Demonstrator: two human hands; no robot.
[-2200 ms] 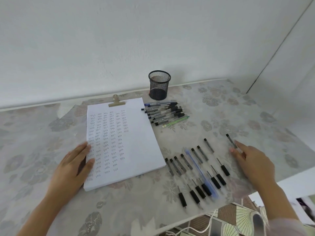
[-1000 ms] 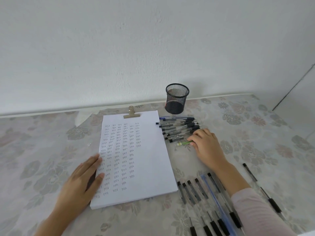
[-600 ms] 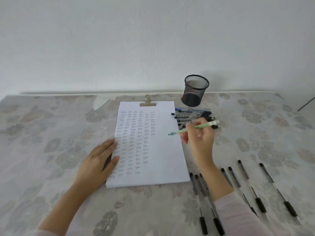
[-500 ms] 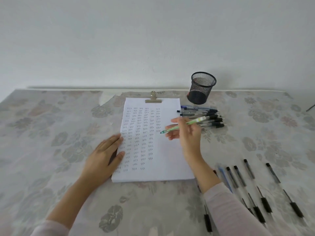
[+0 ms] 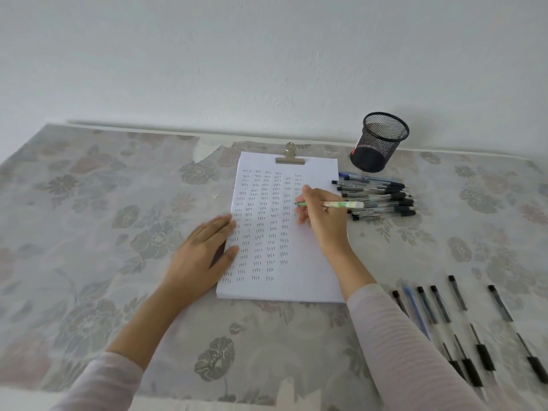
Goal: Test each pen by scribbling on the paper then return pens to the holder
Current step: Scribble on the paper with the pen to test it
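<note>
**A:** Head view, largest first: what covers your table [image 5: 103, 218]?

**B:** Your paper [image 5: 311, 286], clipped at the top, fills centre frame with rows of scribbles. Your left hand [image 5: 201, 256] lies flat on its left edge, fingers straight.

**A:** And your right hand [image 5: 323, 221]?

**B:** Its fingers pinch the green pen [image 5: 344, 204], tip over the sheet's right column. I cannot tell whether it touches.

**A:** The holder [image 5: 379, 143]?

**B:** It stands upright at upper right, with a pile of pens [image 5: 382, 197] just below it. A row of pens [image 5: 440, 304] lies at lower right.
</note>
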